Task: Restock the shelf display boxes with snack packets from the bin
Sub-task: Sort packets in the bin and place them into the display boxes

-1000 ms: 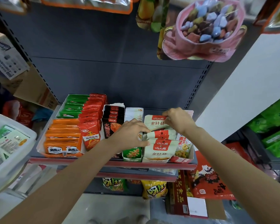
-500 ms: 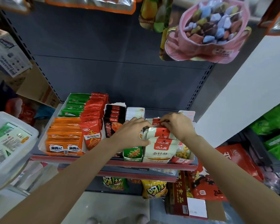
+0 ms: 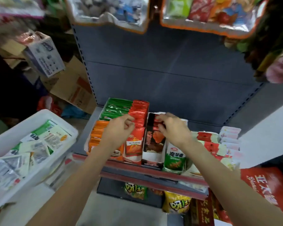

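Dark grey metal back panel [image 3: 170, 66] of shelving, flat and matte, perforated uprights down both sides; broad bare span above the stock, capped overhead by hanging glossy foil bags [image 3: 108, 12]. Shelf [image 3: 153, 175] with red-trimmed front lip, a narrow bare strip of deck at rear right behind the boxes. White plastic bin [image 3: 11, 185] at lower left, smooth rounded rim, well apart from the shelf edge, loaded with flat green-and-white snack packets [image 3: 44, 141] lying loose. Brown cardboard cartons [image 3: 72, 90] stacked left of the upright, crowding that side. Row of open-topped cardboard display boxes along the shelf front: orange packets [image 3: 98, 136] upright and tightly packed at left, green packets [image 3: 116, 108] behind them, red packets [image 3: 136, 141] next, then the dark box [image 3: 152, 154] with white front wall and dark red-printed packets, green pouch [image 3: 174, 159] just beside it, red-and-white packets [image 3: 209, 144] at far right, blurred. Left hand [image 3: 119, 129] above the orange and red rows, fingers curled in loosely, thumb near fingertips, nothing visible between them. Right hand [image 3: 171, 126] over the dark box, fingers bent down onto the tops of the dark packets, pinching their upper edges. Lower tier: yellow bags [image 3: 178, 204], crinkled and shiny.
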